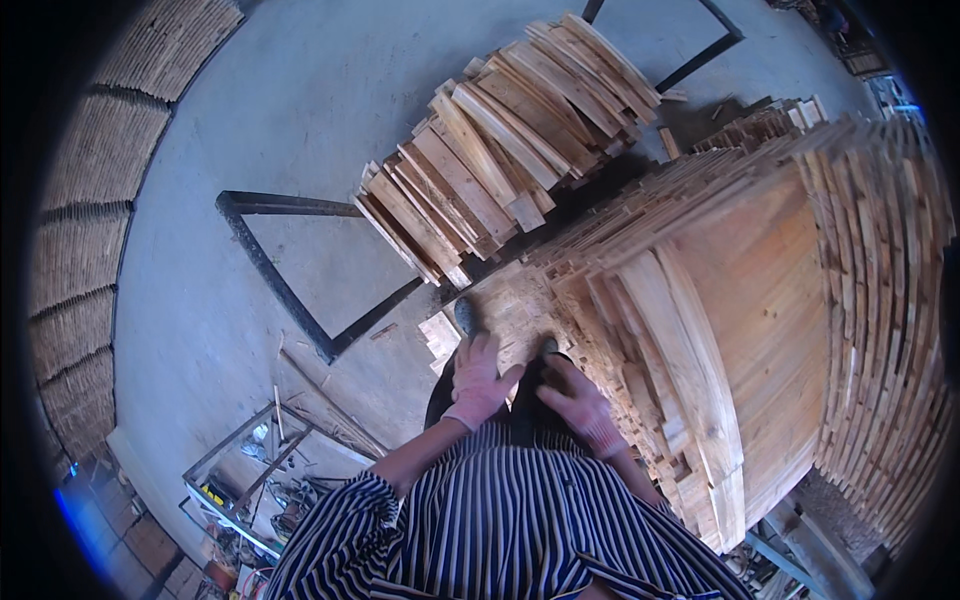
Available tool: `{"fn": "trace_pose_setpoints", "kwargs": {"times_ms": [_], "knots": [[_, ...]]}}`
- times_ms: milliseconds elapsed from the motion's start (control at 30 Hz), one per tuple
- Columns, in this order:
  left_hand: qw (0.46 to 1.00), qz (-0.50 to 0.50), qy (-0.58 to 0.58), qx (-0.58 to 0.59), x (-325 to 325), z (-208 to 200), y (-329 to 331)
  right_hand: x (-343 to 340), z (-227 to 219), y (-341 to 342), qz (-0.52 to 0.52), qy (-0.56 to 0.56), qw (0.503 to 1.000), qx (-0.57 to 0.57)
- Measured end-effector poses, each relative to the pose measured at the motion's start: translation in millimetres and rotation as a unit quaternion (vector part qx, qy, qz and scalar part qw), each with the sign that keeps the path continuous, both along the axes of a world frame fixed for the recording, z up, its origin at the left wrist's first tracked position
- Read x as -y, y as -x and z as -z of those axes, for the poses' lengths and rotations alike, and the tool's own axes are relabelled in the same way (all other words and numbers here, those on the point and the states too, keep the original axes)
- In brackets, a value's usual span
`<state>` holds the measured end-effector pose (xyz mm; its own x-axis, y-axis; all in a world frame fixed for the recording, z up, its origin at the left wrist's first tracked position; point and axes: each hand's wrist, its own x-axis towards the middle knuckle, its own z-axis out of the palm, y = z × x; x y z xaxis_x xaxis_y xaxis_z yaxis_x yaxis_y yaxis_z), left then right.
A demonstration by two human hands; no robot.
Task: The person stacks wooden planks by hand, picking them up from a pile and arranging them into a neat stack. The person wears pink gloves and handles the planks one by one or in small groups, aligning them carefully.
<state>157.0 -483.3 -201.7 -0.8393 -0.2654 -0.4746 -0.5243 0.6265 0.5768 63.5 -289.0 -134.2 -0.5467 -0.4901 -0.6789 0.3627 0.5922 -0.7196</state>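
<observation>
Both my hands wear pinkish work gloves and hang in front of my waist, over my dark trousers. My left hand [482, 378] has its fingers stretched and the thumb apart, with nothing in it. A little to its right, my right hand [580, 402] has its thumb and fingers apart and looks slightly blurred; it too holds nothing that I can see. Closest to the right hand is a tall stack of wooden boards [765, 290], with a long pale plank [705, 390] along its near side. Ahead of my feet, a row of short boards [500, 140] leans tilted together.
A black metal frame [275, 270] sticks out from the board row at the left. Further left stands a metal cart [240, 520] with tools and scraps. Bundles of thin sheets [95, 240] line the left wall. A wooden strip [330, 395] lies on the grey floor [270, 110].
</observation>
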Motion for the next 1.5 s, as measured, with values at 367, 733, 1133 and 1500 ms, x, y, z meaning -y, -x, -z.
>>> {"fn": "trace_pose_setpoints", "kwargs": {"times_ms": [367, 733, 1133, 1500], "knots": [[0.918, -0.255, -0.233, 0.196, 82.1, 292.1, 17.9, 176.4, 386.7, 78.0, -0.024, -0.16, 0.986, 0.048], [0.682, -0.619, -0.389, 0.02, 141.6, 600.6, 216.6, 182.4, 653.0, 172.3, 0.122, -0.149, 0.981, 0.026], [0.699, -0.591, -0.401, -0.042, 176.7, 603.3, 219.6, 272.6, 619.0, 192.0, 0.164, -0.065, 0.984, -0.013], [0.623, -0.623, -0.474, 0.014, 171.8, 333.7, 111.9, 329.3, 461.5, 182.0, -0.052, 0.016, 0.962, 0.266]]}}
